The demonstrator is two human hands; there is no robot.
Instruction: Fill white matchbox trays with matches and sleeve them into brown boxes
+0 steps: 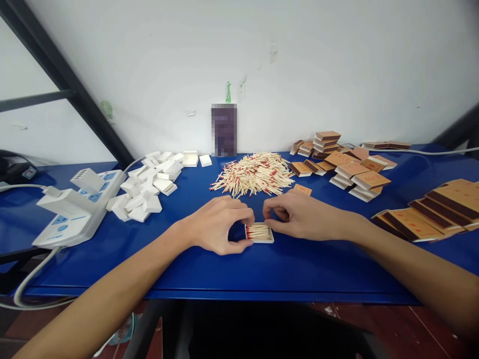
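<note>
A small white matchbox tray lies on the blue table near its front edge. Matches fill it in a row, red heads to the left. My left hand grips the tray's left end, thumb at the near side and forefinger at the far side. At the far right corner my right hand is closed, its thumb and bent fingers against the tray's rim. Behind both hands is a large heap of loose matches.
White empty trays are piled to the left, beside a white power strip with plugs. Brown matchbox sleeves stand stacked at the back right, with more sleeves at the right. A blurred dark rectangle leans on the wall.
</note>
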